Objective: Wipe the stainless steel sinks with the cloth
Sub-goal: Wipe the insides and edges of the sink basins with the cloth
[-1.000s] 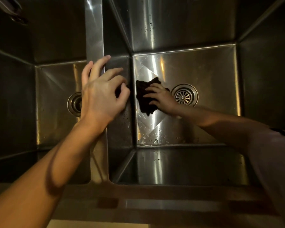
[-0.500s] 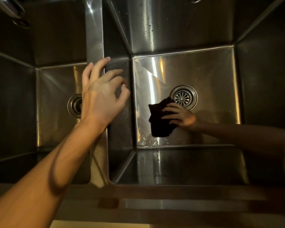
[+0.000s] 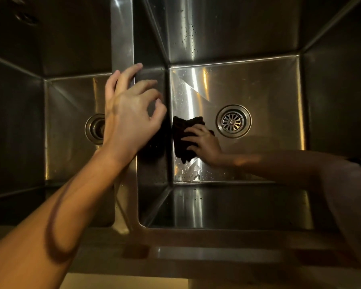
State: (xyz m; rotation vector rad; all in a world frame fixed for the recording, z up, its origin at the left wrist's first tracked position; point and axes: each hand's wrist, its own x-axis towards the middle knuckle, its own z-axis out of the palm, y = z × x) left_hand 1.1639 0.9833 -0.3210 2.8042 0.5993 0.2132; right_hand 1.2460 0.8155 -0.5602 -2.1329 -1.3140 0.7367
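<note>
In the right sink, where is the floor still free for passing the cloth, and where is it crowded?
Free: the sink floor between the drain and the back wall, and right of the drain. Crowded: the left edge by the divider, where the right hand presses the cloth.

Right sink: floor bare right of and behind drain | obstruction: cloth against left wall | divider: left hand across it; far stretch bare

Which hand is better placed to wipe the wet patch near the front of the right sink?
The right hand: it already presses the dark cloth on that sink's floor. The left hand is empty, up at the divider.
</note>
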